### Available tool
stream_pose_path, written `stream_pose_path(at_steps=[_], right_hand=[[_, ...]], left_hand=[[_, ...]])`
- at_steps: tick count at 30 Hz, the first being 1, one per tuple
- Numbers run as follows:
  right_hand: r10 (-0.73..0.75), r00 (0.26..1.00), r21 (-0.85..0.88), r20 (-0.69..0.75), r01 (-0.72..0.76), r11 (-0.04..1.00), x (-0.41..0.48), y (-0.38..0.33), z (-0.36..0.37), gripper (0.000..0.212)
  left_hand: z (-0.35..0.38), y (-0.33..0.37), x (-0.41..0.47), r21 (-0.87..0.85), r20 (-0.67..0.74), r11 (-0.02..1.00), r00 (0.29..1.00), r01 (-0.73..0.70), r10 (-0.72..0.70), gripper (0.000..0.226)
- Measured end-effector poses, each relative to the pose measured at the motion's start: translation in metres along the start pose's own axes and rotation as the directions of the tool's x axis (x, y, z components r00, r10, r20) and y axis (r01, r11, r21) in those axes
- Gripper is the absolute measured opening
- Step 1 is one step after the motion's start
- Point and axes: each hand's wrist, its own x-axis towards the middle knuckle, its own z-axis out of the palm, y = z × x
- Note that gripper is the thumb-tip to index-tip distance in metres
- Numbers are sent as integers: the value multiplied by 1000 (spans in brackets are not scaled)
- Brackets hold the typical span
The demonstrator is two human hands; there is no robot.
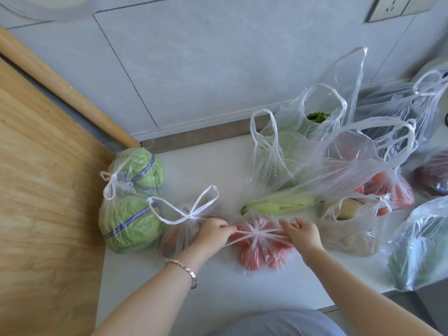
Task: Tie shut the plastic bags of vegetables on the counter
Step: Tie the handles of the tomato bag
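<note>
Forearms reach in from the near edge, and the left hand (214, 230) and right hand (301, 232) meet over the tomato bag (259, 251) on the counter (194, 282). Each hand is closed round one handle strip of this bag and pulls it outward from the knot (255, 231) on top. By appearance, the knot is being drawn tight and this bag is nearly done.

Caution:
- Excess pull may stretch or tear the thin handle film.
- Uneven pull may drag the tomato bag sideways or leave the knot slack.

Just left of the tomato bag sits a tied bag (179, 236). Left of that is the cabbage bag (131, 214), also tied. Just behind the tomato bag lies a pale green squash (278, 203). Right of the tomato bag, the root bag (351, 229) gapes open. Behind it, the leafy-greens bag (291, 146) and a second bag of red produce (388, 187) are not yet tied.
</note>
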Motion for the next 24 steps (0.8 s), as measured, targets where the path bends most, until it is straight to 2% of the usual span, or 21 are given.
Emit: stream_pose_path(at_steps=[2, 4, 6, 7, 8, 10, 12, 14, 16, 18, 20, 22, 24], right_hand=[[2, 998, 118, -59, 5, 993, -5, -8, -3, 49], [-23, 999, 296, -31, 32, 955, -14, -28, -11, 42], [-91, 988, 442, 128, 26, 897, -27, -51, -20, 36], [-127, 963, 474, 239, -2, 881, -35, -60, -22, 32], [-151, 923, 448, 354, -26, 893, -43, -67, -24, 30], [-151, 838, 295, 525, -13, 955, -55, -72, -21, 33], [-128, 764, 150, 632, 42, 988, -62, -70, -14, 31], [-85, 724, 76, 684, 46, 996, -64, -67, -8, 26], [-46, 717, 79, 695, -12, 997, -64, -64, -6, 26], [-16, 725, 39, 689, -15, 999, -62, -62, -7, 25], [-12, 763, -130, 646, 126, 983, -62, -64, -11, 20], [-48, 845, -316, 533, 251, 915, -58, -68, -16, 13], [-57, 905, -360, 422, 225, 906, -48, -67, -21, 37]], left_hand=[[-3, 11, -2, -264, 22, 960, 996, 94, -92, 39], [-12, 27, -6, -562, 155, 795, 974, 226, -167, 38], [-25, 38, -14, -765, 329, 554, 939, 327, -100, 32], [-30, 41, -19, -807, 379, 475, 925, 350, -37, 30], [-32, 43, -25, -813, 406, 466, 914, 350, 21, 30], [-25, 43, -34, -768, 405, 579, 908, 273, 110, 41], [-11, 41, -39, -691, 394, 697, 908, 190, 143, 50], [1, 39, -41, -609, 379, 786, 909, 102, 176, 53], [7, 39, -42, -564, 365, 825, 905, 27, 220, 59], [9, 37, -39, -500, 337, 863, 904, -65, 263, 61], [8, 37, -38, -388, 290, 908, 914, -158, 283, 56], [4, 35, -36, -317, 223, 928, 936, -193, 271, 37], [-3, 31, -34, -254, 166, 942, 950, -218, 265, 15]])
